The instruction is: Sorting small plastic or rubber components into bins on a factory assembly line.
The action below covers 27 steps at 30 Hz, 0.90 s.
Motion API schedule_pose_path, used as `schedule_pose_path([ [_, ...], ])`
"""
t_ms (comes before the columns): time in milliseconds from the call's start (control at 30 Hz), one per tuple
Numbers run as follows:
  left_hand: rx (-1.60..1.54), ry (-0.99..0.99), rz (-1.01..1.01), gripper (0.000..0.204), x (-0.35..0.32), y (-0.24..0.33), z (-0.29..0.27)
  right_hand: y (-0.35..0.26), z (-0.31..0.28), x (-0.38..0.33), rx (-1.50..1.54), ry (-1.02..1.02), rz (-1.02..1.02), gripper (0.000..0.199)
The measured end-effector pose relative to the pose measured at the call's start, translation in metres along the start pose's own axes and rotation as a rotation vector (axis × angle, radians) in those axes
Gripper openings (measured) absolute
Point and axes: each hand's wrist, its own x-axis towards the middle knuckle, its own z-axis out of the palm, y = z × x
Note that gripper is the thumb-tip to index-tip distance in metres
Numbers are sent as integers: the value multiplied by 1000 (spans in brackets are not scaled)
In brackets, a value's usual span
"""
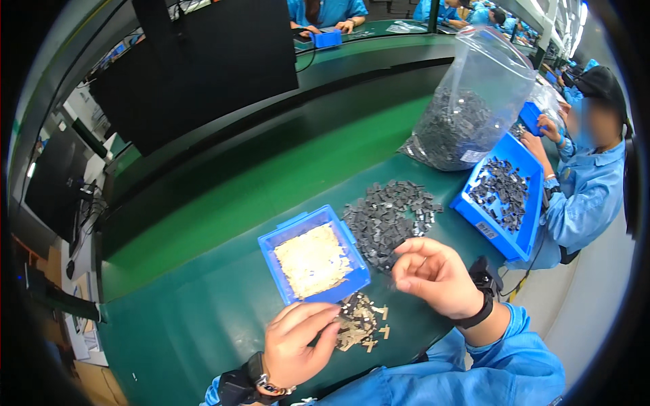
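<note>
Two bare hands work over a green tabletop (203,325). The left hand (298,345) has its grip narrowed on small tan metal pieces (359,325) heaped under its fingertips. The right hand (433,274) hovers with fingers curled, its grip's contents unclear, just right of a blue bin (274,247) and beside dark grey parts (386,216).

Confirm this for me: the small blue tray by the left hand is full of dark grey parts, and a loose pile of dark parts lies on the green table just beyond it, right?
Not quite. The head view shows the small blue tray by the left hand holding pale, tan-coloured parts, not dark grey ones. The loose pile of dark parts does lie on the green table just beyond it.
</note>
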Motion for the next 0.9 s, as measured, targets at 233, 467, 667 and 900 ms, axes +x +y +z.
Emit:
schedule_pose_path([
  [233,-89,226,93,26,-10,-4,-1,14,56,21,597,-312,314,43],
  [467,193,200,138,22,-1,-13,-20,23,64,38,480,-264,315,38],
  [667,497,144,207,21,6,-20,-21,24,60,49,-295,-185,-69,3],
  [900,546,87,220,23,3,-25,-16,22,56,51,-483,-206,-109,6],
])
